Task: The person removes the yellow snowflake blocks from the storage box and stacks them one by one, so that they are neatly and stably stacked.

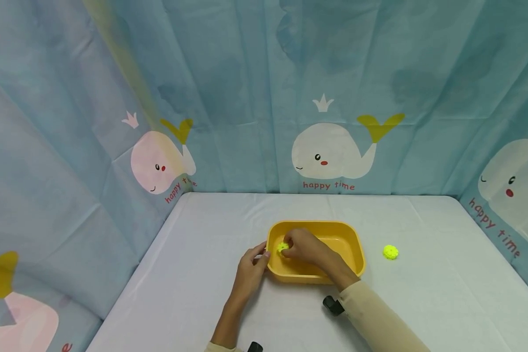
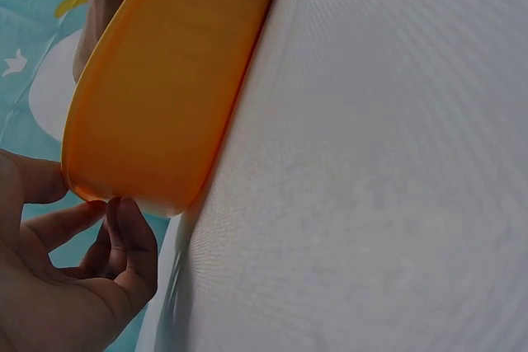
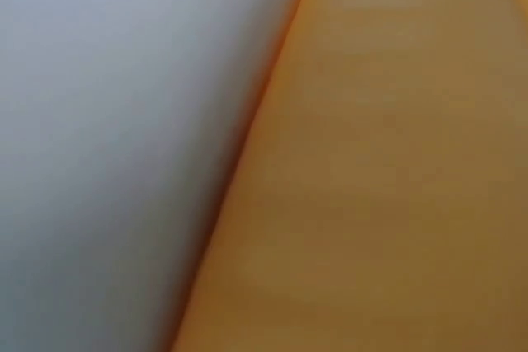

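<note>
A yellow rectangular plastic tray (image 1: 347, 244) with rounded corners sits on the white table. My right hand (image 1: 305, 246) reaches over its near wall and pinches a small neon-yellow piece with a bumpy edge (image 1: 282, 248) inside the left end. My left hand (image 1: 249, 269) holds the tray at its left end; in the left wrist view the thumb is at the rim and the curled fingertips meet the outer wall (image 2: 157, 105). The right wrist view shows only the tray's outer wall (image 3: 371, 171) close up, with the right hand hidden.
Another neon-yellow bumpy piece (image 1: 390, 252) lies on the white tablecloth (image 1: 422, 303) to the right of the tray. A blue curtain (image 1: 246, 98) printed with whales surrounds the table at the back and sides.
</note>
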Demonstrator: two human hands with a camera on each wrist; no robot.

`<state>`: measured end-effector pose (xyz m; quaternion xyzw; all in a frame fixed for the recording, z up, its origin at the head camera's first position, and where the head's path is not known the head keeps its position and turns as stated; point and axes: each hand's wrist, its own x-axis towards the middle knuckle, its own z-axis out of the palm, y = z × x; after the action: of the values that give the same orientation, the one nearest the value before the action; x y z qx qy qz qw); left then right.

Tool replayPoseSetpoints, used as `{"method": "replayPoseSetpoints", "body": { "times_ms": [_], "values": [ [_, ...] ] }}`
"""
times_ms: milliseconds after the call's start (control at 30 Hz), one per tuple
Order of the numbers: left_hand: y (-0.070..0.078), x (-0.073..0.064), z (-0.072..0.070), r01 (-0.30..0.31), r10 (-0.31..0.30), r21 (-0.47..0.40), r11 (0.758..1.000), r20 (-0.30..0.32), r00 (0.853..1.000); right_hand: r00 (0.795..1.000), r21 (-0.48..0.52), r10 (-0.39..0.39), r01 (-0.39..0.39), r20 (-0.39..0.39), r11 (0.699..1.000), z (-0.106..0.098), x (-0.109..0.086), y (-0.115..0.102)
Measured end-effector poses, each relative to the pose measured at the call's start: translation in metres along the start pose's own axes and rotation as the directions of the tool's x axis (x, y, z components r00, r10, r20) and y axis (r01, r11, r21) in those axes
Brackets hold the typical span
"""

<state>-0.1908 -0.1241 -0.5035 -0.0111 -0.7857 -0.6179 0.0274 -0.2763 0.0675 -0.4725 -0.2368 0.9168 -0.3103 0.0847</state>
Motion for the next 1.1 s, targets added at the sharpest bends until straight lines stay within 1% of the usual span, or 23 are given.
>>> {"method": "replayPoseSetpoints", "body": {
  "times_ms": [233, 333, 467, 533, 633, 733, 900, 967, 1100],
  "values": [
    [-0.002, 0.001, 0.0, 0.003, -0.003, 0.009, 1.0, -0.003, 1.0, 0.999, 0.04, -0.021, 0.023, -0.048, 0.999, -0.02, -0.021, 0.001],
    [-0.002, 0.0, 0.0, -0.005, 0.005, 0.009, 1.0, -0.005, 1.0, 0.996, 0.057, -0.046, 0.051, -0.075, 0.997, -0.028, -0.031, 0.005],
    [-0.002, 0.0, 0.001, -0.015, 0.015, 0.006, 1.0, -0.007, 1.0, 0.991, 0.047, -0.079, 0.084, -0.105, 0.995, -0.039, -0.045, 0.011],
    [-0.003, 0.0, 0.001, -0.017, 0.017, 0.006, 1.0, -0.005, 1.0, 0.989, 0.044, -0.087, 0.092, -0.117, 0.995, -0.045, -0.053, 0.014],
    [-0.004, 0.0, 0.001, -0.005, 0.005, 0.009, 1.0, -0.003, 1.0, 0.987, 0.044, -0.084, 0.091, -0.136, 0.995, -0.054, -0.066, 0.018],
    [-0.004, 0.001, 0.002, -0.003, 0.003, 0.019, 1.0, -0.003, 1.0, 0.98, 0.031, -0.098, 0.105, -0.173, 0.994, -0.063, -0.078, 0.022],
    [-0.003, 0.002, 0.002, -0.002, 0.003, 0.029, 1.0, -0.009, 1.0, 0.961, 0.001, -0.118, 0.122, -0.25, 0.993, -0.079, -0.098, 0.031],
    [-0.002, 0.001, 0.002, 0.002, -0.002, 0.029, 1.0, -0.012, 1.0, 0.955, -0.009, -0.115, 0.117, -0.275, 0.993, -0.084, -0.106, 0.035],
    [-0.001, 0.0, 0.001, 0.01, -0.01, 0.039, 0.999, -0.013, 1.0, 0.946, -0.049, -0.093, 0.081, -0.311, 0.995, -0.093, -0.121, 0.045]
  ]
}}
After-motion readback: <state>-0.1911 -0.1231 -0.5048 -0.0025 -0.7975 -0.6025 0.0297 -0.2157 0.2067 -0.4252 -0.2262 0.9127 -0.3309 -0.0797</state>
